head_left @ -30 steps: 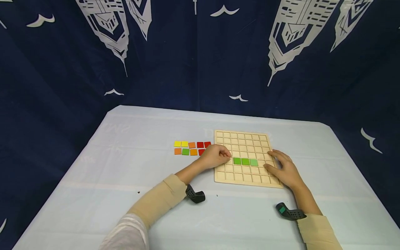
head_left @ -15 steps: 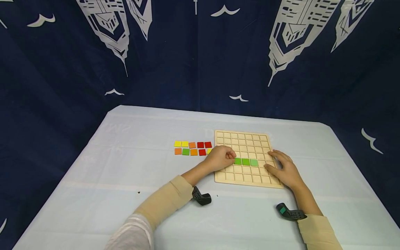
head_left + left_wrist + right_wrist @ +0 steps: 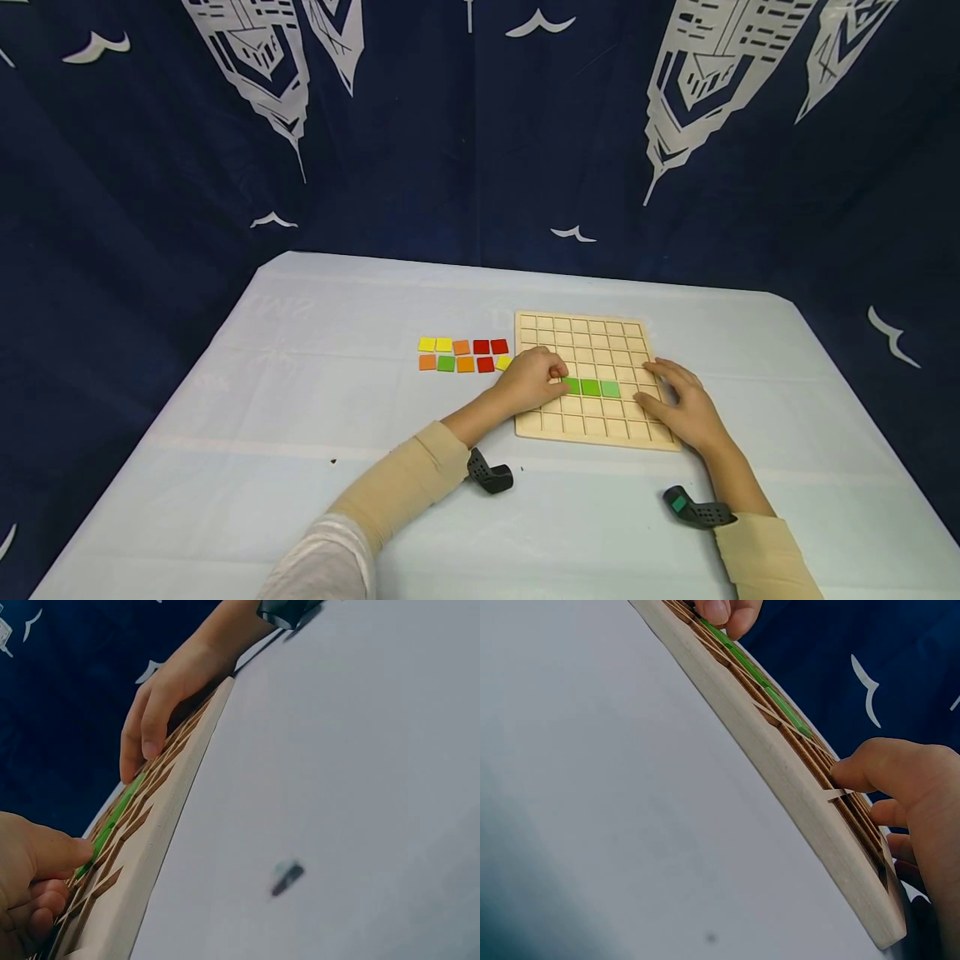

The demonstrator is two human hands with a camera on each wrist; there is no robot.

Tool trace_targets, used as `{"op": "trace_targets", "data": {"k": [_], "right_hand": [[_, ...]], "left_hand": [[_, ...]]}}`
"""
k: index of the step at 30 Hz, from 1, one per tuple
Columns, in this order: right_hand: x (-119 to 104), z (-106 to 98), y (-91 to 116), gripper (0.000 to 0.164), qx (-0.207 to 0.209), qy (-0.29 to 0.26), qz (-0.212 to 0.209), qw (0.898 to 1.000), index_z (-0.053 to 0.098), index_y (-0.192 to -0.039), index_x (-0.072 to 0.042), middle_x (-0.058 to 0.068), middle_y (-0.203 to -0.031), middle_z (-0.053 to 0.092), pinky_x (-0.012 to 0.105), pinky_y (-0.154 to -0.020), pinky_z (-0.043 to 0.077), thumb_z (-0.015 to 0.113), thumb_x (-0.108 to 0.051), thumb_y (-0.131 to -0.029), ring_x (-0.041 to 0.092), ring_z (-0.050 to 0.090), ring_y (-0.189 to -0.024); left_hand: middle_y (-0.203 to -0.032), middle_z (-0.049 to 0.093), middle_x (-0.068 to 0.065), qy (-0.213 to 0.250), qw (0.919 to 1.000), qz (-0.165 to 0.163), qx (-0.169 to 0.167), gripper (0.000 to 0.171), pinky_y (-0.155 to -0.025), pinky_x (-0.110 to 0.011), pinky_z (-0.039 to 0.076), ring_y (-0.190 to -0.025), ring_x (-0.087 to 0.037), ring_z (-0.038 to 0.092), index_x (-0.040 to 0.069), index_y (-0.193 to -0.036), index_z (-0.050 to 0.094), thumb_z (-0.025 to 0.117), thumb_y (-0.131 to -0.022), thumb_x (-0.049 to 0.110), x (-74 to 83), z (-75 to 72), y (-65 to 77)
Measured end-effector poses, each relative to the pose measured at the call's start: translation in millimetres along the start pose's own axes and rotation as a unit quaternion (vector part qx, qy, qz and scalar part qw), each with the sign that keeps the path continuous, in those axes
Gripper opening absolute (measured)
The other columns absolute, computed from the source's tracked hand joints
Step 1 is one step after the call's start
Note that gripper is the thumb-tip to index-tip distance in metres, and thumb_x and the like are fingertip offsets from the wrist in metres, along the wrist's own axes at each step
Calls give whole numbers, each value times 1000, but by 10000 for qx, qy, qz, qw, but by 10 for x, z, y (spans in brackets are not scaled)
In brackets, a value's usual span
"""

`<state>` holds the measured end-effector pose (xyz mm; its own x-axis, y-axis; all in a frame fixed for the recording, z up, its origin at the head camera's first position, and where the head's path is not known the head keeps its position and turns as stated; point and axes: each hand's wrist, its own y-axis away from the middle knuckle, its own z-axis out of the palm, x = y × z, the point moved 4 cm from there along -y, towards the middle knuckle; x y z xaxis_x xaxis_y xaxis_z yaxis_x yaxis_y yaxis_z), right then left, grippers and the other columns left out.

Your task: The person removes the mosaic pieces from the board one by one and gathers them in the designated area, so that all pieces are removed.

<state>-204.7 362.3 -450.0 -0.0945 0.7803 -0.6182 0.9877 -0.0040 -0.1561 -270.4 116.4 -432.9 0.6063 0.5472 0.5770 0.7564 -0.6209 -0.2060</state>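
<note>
A light wooden grid board lies flat on the table. Three green tiles sit side by side in one of its rows, the right one paler. Over the board's left part, my left hand touches the leftmost green tile with its thumb; its other fingers are loosely curled, with a gap to the thumb in the head view. The left wrist view shows that thumb at the green strip. Spread at the board's right edge, my right hand rests its thumb and fingertips on the board.
Left of the board lie two rows of loose square tiles in yellow, orange, red and green. A white cloth covers the table. Behind it hangs a dark blue printed curtain. Each wrist wears a black device.
My left hand has shifted slightly right over the board, its thumb now on the leftmost green tile. A yellow tile beside the board has come into view. My right hand stays put.
</note>
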Motion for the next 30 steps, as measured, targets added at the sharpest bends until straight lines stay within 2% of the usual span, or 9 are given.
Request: {"op": "trace_targets", "data": {"k": [7, 15, 25, 30], "right_hand": [[-36, -16, -13, 64, -49, 65, 37, 10000, 47, -140, 2, 27, -150, 32, 69, -104, 20, 67, -33, -91, 49, 22, -138], [-43, -21, -17, 63, -50, 85, 25, 9999, 47, -140, 2, 26, -149, 33, 69, -104, 20, 67, -33, -91, 49, 22, -138], [-18, -3, -12, 64, -48, 119, 54, 9999, 47, -140, 2, 27, -149, 32, 69, -104, 20, 66, -35, -91, 50, 22, -138], [-25, 0, -9, 65, -57, 103, 55, 9999, 46, -140, 3, 27, -149, 32, 70, -104, 19, 66, -36, -91, 50, 21, -138]], "left_hand": [[-84, 51, 6, -111, 9997, -83, -193, 22, -71, -16, 39, -78, -7, 47, 9, -100, 71, 75, -86, 26, -14, 26, -15], [-85, 50, 5, -126, 9998, -92, -158, 23, -71, -17, 39, -79, -7, 47, 9, -99, 69, 76, -85, 25, -16, 43, -16], [-83, 54, 7, 124, 9999, -30, -47, 20, -71, -16, 40, -76, -5, 49, 12, -95, 64, 78, -83, 19, 14, 45, -2], [-80, 57, 6, 525, 9986, 40, 1, 15, -68, -14, 42, -73, -4, 51, 10, -94, 64, 75, -84, 9, 16, 54, 2]]}}
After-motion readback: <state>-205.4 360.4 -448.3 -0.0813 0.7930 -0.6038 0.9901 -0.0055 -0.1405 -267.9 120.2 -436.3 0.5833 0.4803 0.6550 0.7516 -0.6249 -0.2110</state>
